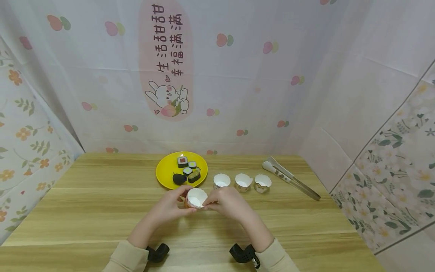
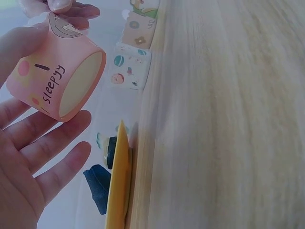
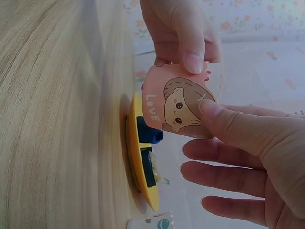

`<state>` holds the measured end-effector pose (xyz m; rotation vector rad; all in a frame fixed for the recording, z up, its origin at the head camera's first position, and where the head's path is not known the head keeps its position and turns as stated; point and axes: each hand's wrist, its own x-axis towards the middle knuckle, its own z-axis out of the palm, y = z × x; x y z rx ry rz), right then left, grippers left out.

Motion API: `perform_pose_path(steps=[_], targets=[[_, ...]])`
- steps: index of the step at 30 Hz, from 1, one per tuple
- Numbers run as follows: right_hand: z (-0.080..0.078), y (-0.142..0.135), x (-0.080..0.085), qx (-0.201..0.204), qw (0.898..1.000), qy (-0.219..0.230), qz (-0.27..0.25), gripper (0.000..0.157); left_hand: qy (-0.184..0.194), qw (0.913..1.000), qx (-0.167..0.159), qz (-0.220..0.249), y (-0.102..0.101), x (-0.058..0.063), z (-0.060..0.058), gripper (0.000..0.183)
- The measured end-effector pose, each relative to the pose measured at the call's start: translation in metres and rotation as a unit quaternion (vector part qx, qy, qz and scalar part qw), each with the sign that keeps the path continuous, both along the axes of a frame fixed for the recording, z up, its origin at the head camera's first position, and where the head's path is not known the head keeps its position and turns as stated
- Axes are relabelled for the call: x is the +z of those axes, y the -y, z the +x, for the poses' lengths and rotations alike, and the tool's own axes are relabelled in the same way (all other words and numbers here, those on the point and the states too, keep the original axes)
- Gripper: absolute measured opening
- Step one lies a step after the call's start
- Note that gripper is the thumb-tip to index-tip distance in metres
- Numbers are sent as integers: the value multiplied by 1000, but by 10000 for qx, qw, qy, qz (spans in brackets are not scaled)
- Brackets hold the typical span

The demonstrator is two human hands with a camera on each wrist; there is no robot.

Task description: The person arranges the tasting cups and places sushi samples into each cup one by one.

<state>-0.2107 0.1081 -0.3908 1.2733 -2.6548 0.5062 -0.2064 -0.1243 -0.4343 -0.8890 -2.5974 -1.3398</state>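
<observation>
Both hands hold a pink paper baking cup (image 1: 196,198) above the table, in front of the plate. My left hand (image 1: 172,204) grips its left side between thumb and fingers. My right hand (image 1: 225,202) pinches its rim from the right, with the other fingers spread in the right wrist view. A cartoon girl and "LOVE" show on the cup (image 3: 178,102) there, while the left wrist view shows "sleepyy" on the cup (image 2: 66,71) and its pale, round underside. White lining is visible inside it from above.
Behind the hands sits a yellow plate (image 1: 165,174) bearing toy sushi pieces (image 1: 182,162) and a dark eggplant-like piece (image 1: 179,179). Three more baking cups (image 1: 243,183) stand in a row to its right. Tongs (image 1: 291,178) lie beyond them, near the table's right edge. Patterned curtains surround the table.
</observation>
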Motion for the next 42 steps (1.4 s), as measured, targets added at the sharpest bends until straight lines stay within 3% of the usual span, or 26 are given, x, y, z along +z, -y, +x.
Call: perform_pose_path(steps=[21,35,42], targets=[[0,-5,4,-106,9997,-133,-201,6,-67,10000,19,21,0,-2,-1,58],[1,-15,15,-75,9981,-398,-474,5,40,10000,73,23,2,-2,-1,56],[5,-25,18,-262,9969,-290,-680,5,136,9998,136,-36,2,-2,-1,56]])
